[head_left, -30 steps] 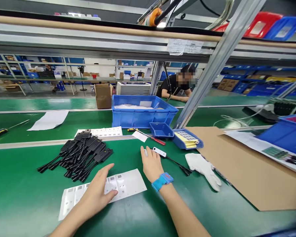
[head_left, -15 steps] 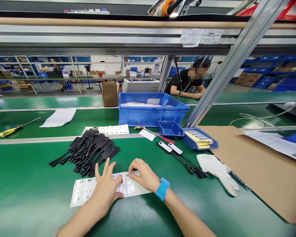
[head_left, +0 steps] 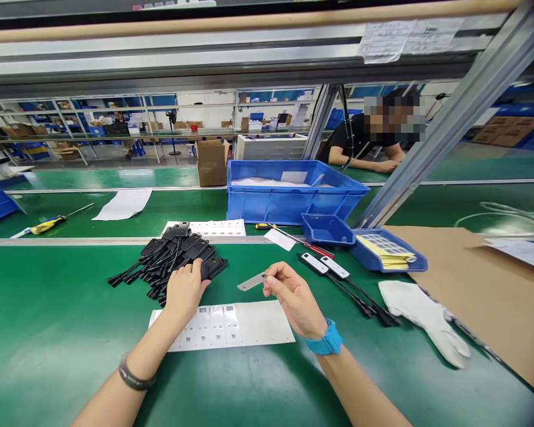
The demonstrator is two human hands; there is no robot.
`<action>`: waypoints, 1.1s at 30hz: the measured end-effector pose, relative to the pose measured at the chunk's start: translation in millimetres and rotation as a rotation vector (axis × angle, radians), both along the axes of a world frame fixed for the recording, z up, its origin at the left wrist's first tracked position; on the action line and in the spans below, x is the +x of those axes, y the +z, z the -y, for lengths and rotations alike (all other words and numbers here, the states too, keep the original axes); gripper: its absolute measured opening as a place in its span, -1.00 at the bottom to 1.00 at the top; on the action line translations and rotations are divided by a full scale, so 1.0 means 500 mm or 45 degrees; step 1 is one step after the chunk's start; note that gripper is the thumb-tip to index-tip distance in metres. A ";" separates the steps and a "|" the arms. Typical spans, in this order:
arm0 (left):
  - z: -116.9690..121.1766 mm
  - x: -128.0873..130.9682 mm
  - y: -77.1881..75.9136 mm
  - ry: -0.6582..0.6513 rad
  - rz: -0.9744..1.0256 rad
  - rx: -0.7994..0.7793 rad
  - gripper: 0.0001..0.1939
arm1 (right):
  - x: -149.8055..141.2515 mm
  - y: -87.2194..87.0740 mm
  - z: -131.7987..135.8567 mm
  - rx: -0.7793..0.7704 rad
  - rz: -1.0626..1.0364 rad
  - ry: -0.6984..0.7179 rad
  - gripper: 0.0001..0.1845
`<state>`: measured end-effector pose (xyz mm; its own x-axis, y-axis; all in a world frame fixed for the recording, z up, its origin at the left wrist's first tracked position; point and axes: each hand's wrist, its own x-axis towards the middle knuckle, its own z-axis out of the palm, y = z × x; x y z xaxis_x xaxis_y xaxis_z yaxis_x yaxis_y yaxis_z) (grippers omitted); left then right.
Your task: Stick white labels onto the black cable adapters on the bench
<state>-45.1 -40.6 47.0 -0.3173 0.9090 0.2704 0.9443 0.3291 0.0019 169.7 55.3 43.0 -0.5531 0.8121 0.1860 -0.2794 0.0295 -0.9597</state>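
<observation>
My right hand pinches one end of a small translucent label and holds it above the table. My left hand reaches to the near right of a pile of black cabled modules. Its fingers curl on the edge of a black module; the fingertips are partly hidden. Under my wrists lies a white label sheet, with printed labels on its left part and bare backing on its right. Right of my right hand are two black cabled modules with white labels on them.
Behind stand a large blue bin, a small blue tray and a tray of yellow-backed sheets. Screwdrivers lie before them. A white glove and cardboard are at right. A person leans on the far bench.
My right hand has lifted a label off the sheet. My left hand has left the sheet for the black modules. The view has shifted, so the scene sits further right.
</observation>
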 end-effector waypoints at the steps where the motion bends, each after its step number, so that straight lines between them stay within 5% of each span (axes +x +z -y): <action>1: -0.005 -0.005 -0.001 0.005 0.002 -0.010 -0.61 | -0.002 -0.001 0.003 -0.014 -0.013 0.000 -0.72; 10: 0.005 -0.019 0.013 -0.021 0.118 0.151 -0.56 | -0.003 0.000 0.007 -0.149 -0.162 0.045 -0.75; 13: 0.024 -0.004 0.054 -0.129 0.473 0.579 -0.52 | -0.002 0.006 0.009 -0.254 -0.256 0.064 -0.74; 15: 0.039 0.018 0.082 -0.197 0.943 0.756 -0.48 | -0.002 0.009 0.009 -0.318 -0.336 0.096 -0.75; 19: 0.063 0.074 0.083 -0.153 2.073 0.446 -0.51 | -0.004 0.007 0.009 -0.389 -0.430 0.158 -0.81; 22: 0.073 0.107 0.041 -0.046 2.513 0.186 -0.58 | -0.004 0.006 0.012 -0.360 -0.376 0.169 -0.82; 26: 0.081 0.132 0.006 -0.119 2.616 0.072 -0.62 | -0.002 0.005 0.020 -0.275 -0.237 0.153 -0.80; 33: 0.091 0.143 0.011 -0.235 2.644 -0.047 -0.36 | -0.005 0.003 0.035 0.010 0.116 0.072 -0.76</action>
